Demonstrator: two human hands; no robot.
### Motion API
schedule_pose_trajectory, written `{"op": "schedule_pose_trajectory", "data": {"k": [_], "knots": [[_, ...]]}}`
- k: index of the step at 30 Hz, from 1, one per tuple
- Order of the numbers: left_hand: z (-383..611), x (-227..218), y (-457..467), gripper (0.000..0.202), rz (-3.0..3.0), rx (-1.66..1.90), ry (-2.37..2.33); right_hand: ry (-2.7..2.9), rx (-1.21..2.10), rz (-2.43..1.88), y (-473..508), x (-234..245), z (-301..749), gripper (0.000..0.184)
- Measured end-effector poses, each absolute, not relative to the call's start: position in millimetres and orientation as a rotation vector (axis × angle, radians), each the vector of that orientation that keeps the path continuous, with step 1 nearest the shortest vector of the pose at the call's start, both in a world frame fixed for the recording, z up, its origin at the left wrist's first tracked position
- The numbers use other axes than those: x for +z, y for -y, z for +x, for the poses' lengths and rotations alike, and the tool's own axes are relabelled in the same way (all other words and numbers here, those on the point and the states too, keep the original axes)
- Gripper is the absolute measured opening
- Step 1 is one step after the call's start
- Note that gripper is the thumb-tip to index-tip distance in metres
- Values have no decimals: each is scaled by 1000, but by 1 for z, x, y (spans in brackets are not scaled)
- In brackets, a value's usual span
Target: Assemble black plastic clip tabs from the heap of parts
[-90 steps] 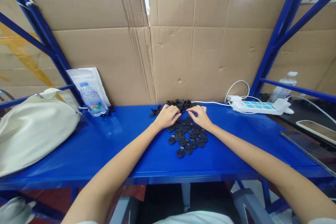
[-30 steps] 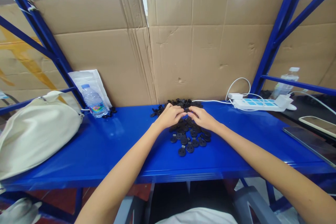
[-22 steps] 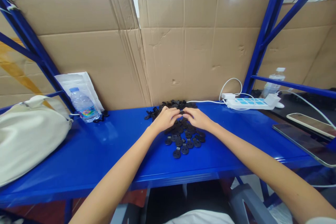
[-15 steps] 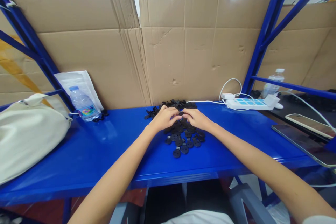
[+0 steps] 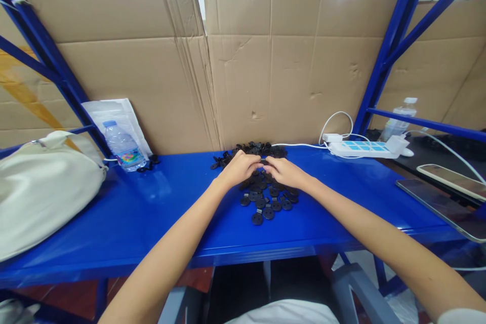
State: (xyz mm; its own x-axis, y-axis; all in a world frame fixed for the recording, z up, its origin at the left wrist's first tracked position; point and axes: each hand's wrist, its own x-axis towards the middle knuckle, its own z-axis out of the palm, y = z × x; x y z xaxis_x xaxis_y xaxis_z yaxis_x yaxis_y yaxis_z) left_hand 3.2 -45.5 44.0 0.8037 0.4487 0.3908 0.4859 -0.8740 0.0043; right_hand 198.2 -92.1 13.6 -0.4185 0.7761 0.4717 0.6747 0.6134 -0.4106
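Note:
My left hand [image 5: 243, 168] and my right hand [image 5: 285, 171] meet over the blue table, fingertips closed on one small black piece [image 5: 264, 161] between them. It looks like the round black clip pieces lying around, though the fingers cover most of it. Beneath and in front of my hands spreads a group of black disc-shaped pieces [image 5: 268, 212], each with two small holes and a short metal-looking tab. Behind my hands, against the cardboard, lies a heap of similar black parts [image 5: 255, 149], partly hidden by my left hand.
A cream bag [image 5: 49, 192] and a water bottle [image 5: 123, 147] stand on the left of the blue table [image 5: 170, 223]. At the right are a white power strip [image 5: 360, 149] with cables and a dark phone [image 5: 436, 207]. A cardboard wall [image 5: 304, 71] closes off the back.
The black piece between my fingertips has turned and now shows as a thin edge. Both hands stay in nearly the same place; the view has shifted slightly.

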Motion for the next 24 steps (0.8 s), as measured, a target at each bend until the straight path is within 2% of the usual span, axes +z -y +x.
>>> {"op": "schedule_pose_trajectory", "data": {"k": [8, 12, 14, 16, 20, 24], "knots": [[7, 42, 45, 26, -2873, -593, 707, 2214, 216, -1119, 85, 15, 207, 19], [4, 45, 45, 26, -2888, -602, 733, 2182, 178, -1080, 80, 8, 207, 14], [3, 46, 45, 26, -2883, -608, 749, 2139, 185, -1067, 79, 6, 206, 26], [3, 47, 46, 27, -2877, -605, 754, 2114, 197, -1073, 79, 5, 207, 32], [4, 48, 48, 28, -2871, -596, 767, 2146, 130, -1089, 81, 7, 207, 12], [3, 49, 48, 30, -2888, -568, 743, 2191, 89, -1098, 84, 8, 203, 12]]}}
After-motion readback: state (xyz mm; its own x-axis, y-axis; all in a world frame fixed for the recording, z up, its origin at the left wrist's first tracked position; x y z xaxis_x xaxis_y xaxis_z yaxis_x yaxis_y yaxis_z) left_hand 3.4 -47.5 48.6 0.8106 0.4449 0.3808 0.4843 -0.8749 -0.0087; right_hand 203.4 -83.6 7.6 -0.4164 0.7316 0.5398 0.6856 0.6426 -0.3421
